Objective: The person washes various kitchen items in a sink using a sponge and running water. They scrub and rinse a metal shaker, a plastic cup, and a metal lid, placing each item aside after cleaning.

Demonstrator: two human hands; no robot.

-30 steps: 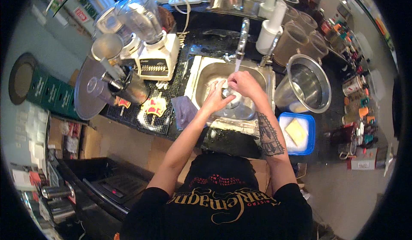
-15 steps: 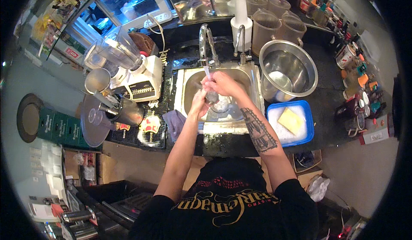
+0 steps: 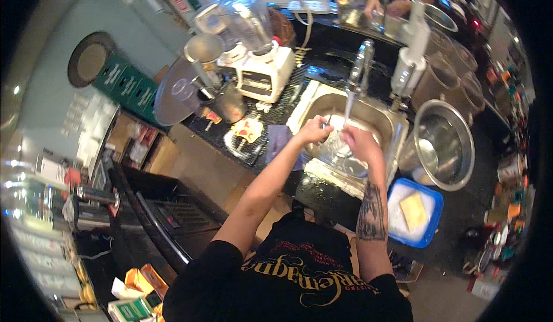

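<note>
Over the left part of the steel sink [image 3: 387, 127], my left hand [image 3: 314, 131] is closed, with a small dark thing showing at its fingertips that I cannot make out. My right hand [image 3: 363, 143] is just right of the water stream [image 3: 349, 104], its fingers smeared by motion. The stream runs from the chrome faucet [image 3: 362, 60] between my two hands. Below them in the basin lies a clear, shiny thing [image 3: 344, 162], too blurred to name. A grey cloth [image 3: 282, 143] hangs over the counter edge near my left wrist.
Right of the sink stand a large steel pot [image 3: 420, 161] and a blue tub [image 3: 435, 209] of suds with a yellow sponge [image 3: 413, 211]. To the left are a white blender [image 3: 266, 80], a metal utensil container [image 3: 231, 108] and a round tray [image 3: 167, 100]. Brown pitchers [image 3: 435, 80] stand behind the pot.
My hands were together under the stream around a small greyish thing; now they are apart, left hand to the left, right hand to the right. The view has turned and shifted.
</note>
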